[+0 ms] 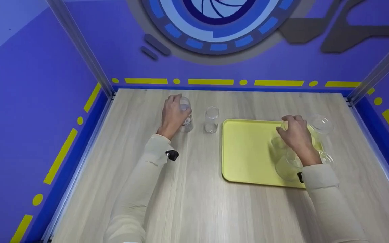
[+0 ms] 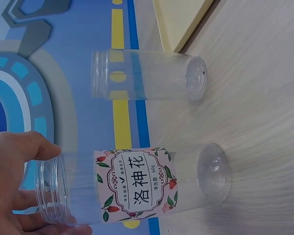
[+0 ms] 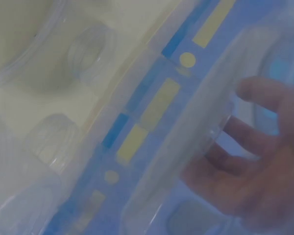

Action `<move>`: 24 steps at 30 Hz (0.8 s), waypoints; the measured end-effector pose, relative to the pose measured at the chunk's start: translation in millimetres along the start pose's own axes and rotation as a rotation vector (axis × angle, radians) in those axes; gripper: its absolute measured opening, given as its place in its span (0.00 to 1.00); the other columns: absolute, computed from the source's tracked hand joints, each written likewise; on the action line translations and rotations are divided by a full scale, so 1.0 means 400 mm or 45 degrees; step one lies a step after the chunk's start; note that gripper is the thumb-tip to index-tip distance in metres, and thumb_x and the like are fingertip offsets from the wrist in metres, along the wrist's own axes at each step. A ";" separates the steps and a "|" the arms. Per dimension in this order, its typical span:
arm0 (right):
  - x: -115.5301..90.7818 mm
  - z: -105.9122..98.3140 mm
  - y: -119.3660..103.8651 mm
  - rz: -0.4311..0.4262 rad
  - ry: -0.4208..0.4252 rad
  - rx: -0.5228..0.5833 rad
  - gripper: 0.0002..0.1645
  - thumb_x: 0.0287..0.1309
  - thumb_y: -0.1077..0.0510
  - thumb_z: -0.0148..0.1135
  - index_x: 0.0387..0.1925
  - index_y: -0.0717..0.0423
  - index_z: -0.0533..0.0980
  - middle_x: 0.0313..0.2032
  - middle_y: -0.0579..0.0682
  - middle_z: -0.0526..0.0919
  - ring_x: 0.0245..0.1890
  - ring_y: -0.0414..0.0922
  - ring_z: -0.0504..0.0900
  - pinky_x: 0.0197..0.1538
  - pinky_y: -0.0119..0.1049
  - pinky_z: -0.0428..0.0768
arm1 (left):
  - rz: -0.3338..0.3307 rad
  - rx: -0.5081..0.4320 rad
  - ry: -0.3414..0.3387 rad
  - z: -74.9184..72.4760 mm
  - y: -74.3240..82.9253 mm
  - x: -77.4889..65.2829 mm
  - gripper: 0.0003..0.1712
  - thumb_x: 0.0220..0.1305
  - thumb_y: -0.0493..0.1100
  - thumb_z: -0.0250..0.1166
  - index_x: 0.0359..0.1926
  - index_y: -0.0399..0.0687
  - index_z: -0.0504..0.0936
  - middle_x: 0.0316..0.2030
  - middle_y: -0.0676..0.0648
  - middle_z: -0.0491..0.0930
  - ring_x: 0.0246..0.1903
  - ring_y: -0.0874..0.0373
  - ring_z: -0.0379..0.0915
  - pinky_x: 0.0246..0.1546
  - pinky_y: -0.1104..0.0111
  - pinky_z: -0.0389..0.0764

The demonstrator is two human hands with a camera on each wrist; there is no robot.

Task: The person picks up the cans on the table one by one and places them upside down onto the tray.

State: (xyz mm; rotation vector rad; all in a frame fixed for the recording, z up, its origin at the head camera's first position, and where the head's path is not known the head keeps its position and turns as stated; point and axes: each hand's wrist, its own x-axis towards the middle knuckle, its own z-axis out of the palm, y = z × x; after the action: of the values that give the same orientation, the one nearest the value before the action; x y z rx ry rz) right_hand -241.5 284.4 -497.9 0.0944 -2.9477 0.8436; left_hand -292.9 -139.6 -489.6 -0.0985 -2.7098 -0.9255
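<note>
In the head view my left hand (image 1: 174,113) is at the back left of the table. It grips a clear jar (image 2: 181,171) around its ridged neck; the jar has a pink floral label. A second clear jar (image 1: 212,119) stands upright just right of it. My right hand (image 1: 295,133) is over the right part of the yellow tray (image 1: 245,152). Its thumb and fingers curl around the rim of a clear jar (image 1: 278,143). Through blurred clear plastic, the right wrist view shows these bent fingers (image 3: 250,139).
Another clear jar (image 1: 285,168) stands on the tray in front of my right hand, near that wrist. A further clear jar (image 1: 321,124) is at the tray's back right corner. Blue-purple panels (image 1: 120,50) with yellow marks border the table's back and sides.
</note>
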 end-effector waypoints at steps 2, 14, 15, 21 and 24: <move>0.000 -0.001 -0.001 0.001 0.007 0.000 0.29 0.70 0.59 0.65 0.64 0.74 0.73 0.62 0.80 0.68 0.64 0.78 0.65 0.55 0.72 0.74 | 0.005 -0.007 0.004 -0.002 0.003 0.000 0.34 0.68 0.43 0.69 0.71 0.33 0.75 0.64 0.33 0.76 0.65 0.39 0.72 0.67 0.52 0.73; -0.005 -0.009 -0.015 -0.001 0.072 0.034 0.28 0.71 0.59 0.65 0.65 0.73 0.74 0.63 0.78 0.69 0.66 0.76 0.64 0.58 0.71 0.73 | 0.012 -0.034 0.025 -0.015 0.017 -0.002 0.35 0.68 0.44 0.69 0.71 0.33 0.74 0.65 0.34 0.76 0.66 0.40 0.71 0.68 0.53 0.72; -0.006 -0.009 -0.017 0.000 0.078 0.037 0.28 0.71 0.59 0.65 0.65 0.73 0.74 0.63 0.78 0.69 0.66 0.76 0.64 0.58 0.71 0.73 | 0.016 -0.034 0.030 -0.016 0.019 -0.002 0.35 0.68 0.44 0.69 0.71 0.33 0.74 0.65 0.34 0.76 0.66 0.40 0.71 0.68 0.53 0.72; -0.012 -0.009 -0.025 -0.017 0.135 0.057 0.27 0.71 0.60 0.65 0.65 0.73 0.74 0.63 0.77 0.69 0.66 0.75 0.64 0.59 0.70 0.72 | 0.026 -0.041 0.061 -0.022 0.025 -0.010 0.35 0.68 0.45 0.70 0.71 0.33 0.75 0.65 0.34 0.77 0.66 0.40 0.72 0.68 0.54 0.72; -0.014 -0.009 -0.029 -0.040 0.179 0.066 0.26 0.70 0.61 0.65 0.63 0.73 0.75 0.62 0.77 0.70 0.65 0.75 0.65 0.60 0.70 0.71 | 0.035 -0.057 0.075 -0.024 0.027 -0.014 0.34 0.68 0.44 0.71 0.71 0.33 0.75 0.65 0.34 0.77 0.66 0.40 0.72 0.68 0.53 0.72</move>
State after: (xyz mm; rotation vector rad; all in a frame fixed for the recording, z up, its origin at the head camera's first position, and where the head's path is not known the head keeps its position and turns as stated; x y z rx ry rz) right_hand -235.0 277.0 -489.2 0.0806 -2.7877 0.8838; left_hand -283.6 -136.9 -477.3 -0.1151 -2.6280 -0.9658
